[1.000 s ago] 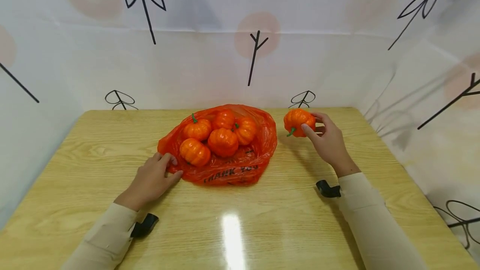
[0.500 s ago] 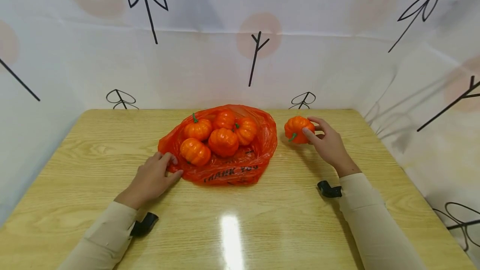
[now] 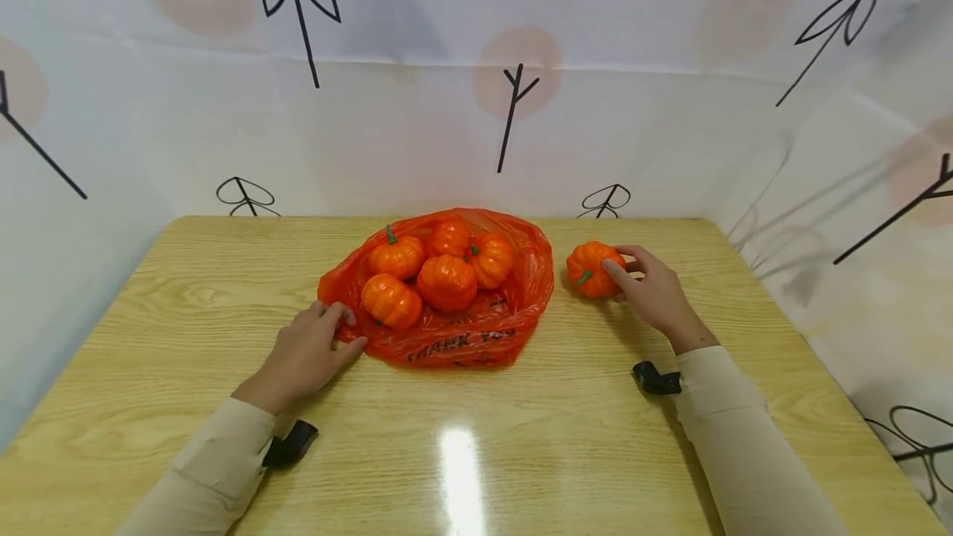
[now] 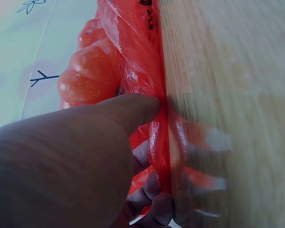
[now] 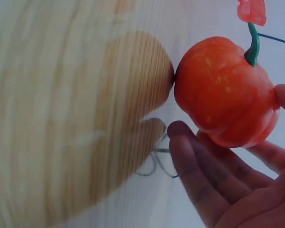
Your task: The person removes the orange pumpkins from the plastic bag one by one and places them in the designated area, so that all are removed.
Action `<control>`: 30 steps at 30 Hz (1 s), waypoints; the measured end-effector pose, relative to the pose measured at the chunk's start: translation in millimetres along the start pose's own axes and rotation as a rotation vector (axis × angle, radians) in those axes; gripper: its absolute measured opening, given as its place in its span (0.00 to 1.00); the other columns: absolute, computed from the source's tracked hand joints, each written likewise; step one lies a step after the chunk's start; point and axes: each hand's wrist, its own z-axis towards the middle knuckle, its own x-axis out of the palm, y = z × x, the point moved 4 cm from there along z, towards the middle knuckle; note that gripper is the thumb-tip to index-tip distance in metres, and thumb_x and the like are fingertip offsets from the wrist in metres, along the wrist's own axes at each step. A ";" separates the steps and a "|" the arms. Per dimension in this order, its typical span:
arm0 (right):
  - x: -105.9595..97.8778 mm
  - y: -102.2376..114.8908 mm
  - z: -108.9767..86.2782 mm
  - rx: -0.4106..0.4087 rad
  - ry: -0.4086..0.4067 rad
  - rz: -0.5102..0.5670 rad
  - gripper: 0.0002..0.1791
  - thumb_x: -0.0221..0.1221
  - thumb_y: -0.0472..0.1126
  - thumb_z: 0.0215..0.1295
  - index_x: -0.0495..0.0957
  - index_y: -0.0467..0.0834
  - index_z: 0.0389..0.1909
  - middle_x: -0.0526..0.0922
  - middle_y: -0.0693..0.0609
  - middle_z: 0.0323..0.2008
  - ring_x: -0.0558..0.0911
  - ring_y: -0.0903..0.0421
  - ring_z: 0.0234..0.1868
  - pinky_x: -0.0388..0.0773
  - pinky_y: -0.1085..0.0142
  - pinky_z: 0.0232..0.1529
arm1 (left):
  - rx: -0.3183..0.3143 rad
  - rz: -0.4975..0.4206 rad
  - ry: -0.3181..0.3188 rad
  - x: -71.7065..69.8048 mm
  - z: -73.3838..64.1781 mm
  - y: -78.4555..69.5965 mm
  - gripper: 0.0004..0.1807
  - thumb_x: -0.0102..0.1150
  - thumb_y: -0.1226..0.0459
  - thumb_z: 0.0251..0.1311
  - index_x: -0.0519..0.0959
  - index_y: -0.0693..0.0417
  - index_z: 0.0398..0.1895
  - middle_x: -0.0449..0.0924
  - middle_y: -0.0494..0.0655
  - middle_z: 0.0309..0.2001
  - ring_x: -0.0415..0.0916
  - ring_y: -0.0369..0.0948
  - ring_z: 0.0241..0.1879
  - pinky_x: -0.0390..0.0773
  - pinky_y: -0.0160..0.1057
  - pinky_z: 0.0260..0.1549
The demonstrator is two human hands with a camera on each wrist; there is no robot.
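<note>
An orange toy pumpkin (image 3: 593,270) with a green stem is held by my right hand (image 3: 655,294), thumb on one side and fingers on the other. In the right wrist view this pumpkin (image 5: 226,92) meets its reflection at the tabletop. To its left lies a red plastic bag (image 3: 465,346) with "THANK YOU" printed on it. Several similar pumpkins (image 3: 447,282) rest in the bag's open mouth. At the bag's left edge my left hand (image 3: 300,354) pinches the film; in the left wrist view the thumb and curled fingers lie around the red bag (image 4: 159,142).
The wooden table (image 3: 521,453) reaches back to a white patterned cloth wall (image 3: 417,131), with another wall at the right. Black wrist mounts (image 3: 657,379) stick out by the sleeves.
My right hand has lowered the pumpkin from above the table down onto its surface, to the right of the bag. The left hand and the bag have stayed in place.
</note>
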 end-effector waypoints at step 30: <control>2.3 -10.1 3.4 0.164 0.058 0.033 0.43 0.38 0.67 0.75 0.59 0.34 0.71 0.83 0.33 0.45 0.84 0.57 0.28 0.82 0.66 0.36 | -0.012 -0.001 0.013 0.1 -0.1 -0.2 0.15 0.65 0.52 0.62 0.74 0.50 0.41 0.68 0.47 0.32 0.64 0.44 0.31 0.60 0.40 0.30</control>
